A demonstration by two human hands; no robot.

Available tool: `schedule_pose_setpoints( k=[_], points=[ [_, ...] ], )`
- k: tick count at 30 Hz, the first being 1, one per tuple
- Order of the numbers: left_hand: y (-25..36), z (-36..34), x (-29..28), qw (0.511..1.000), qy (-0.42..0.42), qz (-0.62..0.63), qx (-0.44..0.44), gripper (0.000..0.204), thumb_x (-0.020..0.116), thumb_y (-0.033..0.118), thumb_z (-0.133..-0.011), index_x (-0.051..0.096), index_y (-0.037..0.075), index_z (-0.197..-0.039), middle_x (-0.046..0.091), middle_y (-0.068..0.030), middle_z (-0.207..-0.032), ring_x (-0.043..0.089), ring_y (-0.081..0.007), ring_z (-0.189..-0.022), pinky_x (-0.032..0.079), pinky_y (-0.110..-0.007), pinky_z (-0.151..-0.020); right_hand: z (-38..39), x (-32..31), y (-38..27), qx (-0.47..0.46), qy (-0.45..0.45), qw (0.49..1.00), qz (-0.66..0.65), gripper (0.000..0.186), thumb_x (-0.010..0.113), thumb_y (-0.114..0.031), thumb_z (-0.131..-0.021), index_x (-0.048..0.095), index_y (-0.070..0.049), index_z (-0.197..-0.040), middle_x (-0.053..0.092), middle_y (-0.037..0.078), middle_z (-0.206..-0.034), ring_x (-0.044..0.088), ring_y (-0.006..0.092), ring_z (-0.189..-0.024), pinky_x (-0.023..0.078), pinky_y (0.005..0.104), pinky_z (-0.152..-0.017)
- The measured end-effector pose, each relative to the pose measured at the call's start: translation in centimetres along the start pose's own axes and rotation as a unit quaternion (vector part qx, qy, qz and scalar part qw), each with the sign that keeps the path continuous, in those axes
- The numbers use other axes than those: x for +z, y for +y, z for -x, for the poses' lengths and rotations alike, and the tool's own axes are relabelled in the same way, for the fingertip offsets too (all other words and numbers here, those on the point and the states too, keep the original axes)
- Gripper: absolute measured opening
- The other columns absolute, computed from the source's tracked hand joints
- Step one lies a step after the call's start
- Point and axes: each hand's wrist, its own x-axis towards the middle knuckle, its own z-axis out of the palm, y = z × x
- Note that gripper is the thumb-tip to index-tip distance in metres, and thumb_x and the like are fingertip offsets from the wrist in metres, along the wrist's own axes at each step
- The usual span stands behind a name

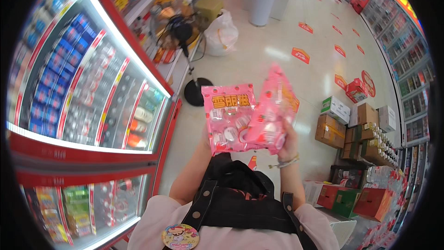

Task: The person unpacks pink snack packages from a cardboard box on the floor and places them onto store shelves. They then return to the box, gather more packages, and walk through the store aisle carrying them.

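Two pink candy bags with strawberry prints and clear windows are held up in front of my body, with wrapped pieces showing inside. My left hand [206,135] is at the edge of the left candy bag [226,115], which faces me nearly flat; most of its fingers are hidden behind the bag. My right hand [290,140], with a bracelet at the wrist, is closed on the lower side of the right candy bag [270,106]. That bag is tilted, slightly blurred, and overlaps the left one.
On the left stands a red-framed drinks fridge [173,125]. Beyond the bags are a standing fan [182,32], a white plastic sack [222,34] and a tall white bin [262,2]. Stacked cardboard boxes [330,129] and shelves [407,60] line the right side.
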Motion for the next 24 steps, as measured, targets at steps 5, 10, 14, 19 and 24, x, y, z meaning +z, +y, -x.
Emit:
schedule_pose_setpoints(
  k=[5, 10, 14, 19, 24],
  points=[
    [4.0, -15.0, 5.1, 0.998, 0.026, -0.059, 0.024, 0.077, 0.036, 0.064, -0.083, 0.033, 0.006, -0.134, 0.042, -0.0146, -0.131, 0.043, -0.0288, -0.119, 0.032, -0.047, -0.101, -9.6, -3.7, -9.9, -0.129, 0.016, 0.99, -0.061, 0.048, 0.058, -0.018, -0.083, 0.041, -0.004, -0.125, 0.052, 0.01, -0.12, 0.05, 0.0262, -0.111, 0.041, 0.0447, -0.095],
    [5.2, -29.7, 5.3, 0.995, -0.094, -0.018, -0.003, 0.061, 0.048, 0.045, -0.087, 0.035, 0.005, -0.131, 0.045, -0.0127, -0.127, 0.047, -0.0272, -0.114, 0.039, -0.044, -0.095, -17.9, -10.0, -16.6, -0.197, 0.055, 0.971, -0.121, 0.06, 0.055, -0.031, -0.086, 0.031, -0.006, -0.134, 0.039, 0.011, -0.134, 0.04, 0.0299, -0.121, 0.035, 0.0486, -0.099],
    [7.5, -42.8, 5.6, 0.984, 0.058, -0.155, -0.065, 0.042, 0.058, 0.016, -0.086, 0.042, 0.005, -0.123, 0.054, -0.0091, -0.112, 0.056, -0.0215, -0.099, 0.05, -0.038, -0.082, -28.5, -15.3, -21.8, -0.215, 0.156, 0.964, -0.02, 0.06, 0.055, -0.03, -0.087, 0.029, -0.005, -0.135, 0.04, 0.011, -0.134, 0.041, 0.0306, -0.12, 0.037, 0.048, -0.098],
    [11.8, -54.8, 11.2, 0.96, 0.122, -0.25, 0.045, 0.033, 0.059, 0.01, -0.085, 0.048, 0.005, -0.116, 0.059, -0.0063, -0.103, 0.059, -0.0174, -0.092, 0.051, -0.036, -0.078, -43.8, -13.5, -27.9, -0.182, 0.091, 0.979, -0.009, 0.056, 0.055, -0.026, -0.087, 0.031, -0.005, -0.133, 0.042, 0.011, -0.131, 0.045, 0.0267, -0.116, 0.041, 0.0441, -0.095],
    [14.8, -64.7, 14.1, 0.962, 0.087, -0.203, 0.162, 0.037, 0.055, 0.014, -0.088, 0.045, 0.004, -0.122, 0.055, -0.0077, -0.115, 0.056, -0.0187, -0.1, 0.049, -0.034, -0.083, -58.9, -10.8, -32.7, -0.149, 0.05, 0.987, -0.026, 0.054, 0.058, -0.02, -0.086, 0.033, -0.005, -0.131, 0.043, 0.009, -0.13, 0.046, 0.0257, -0.115, 0.041, 0.0435, -0.095]
  ],
)
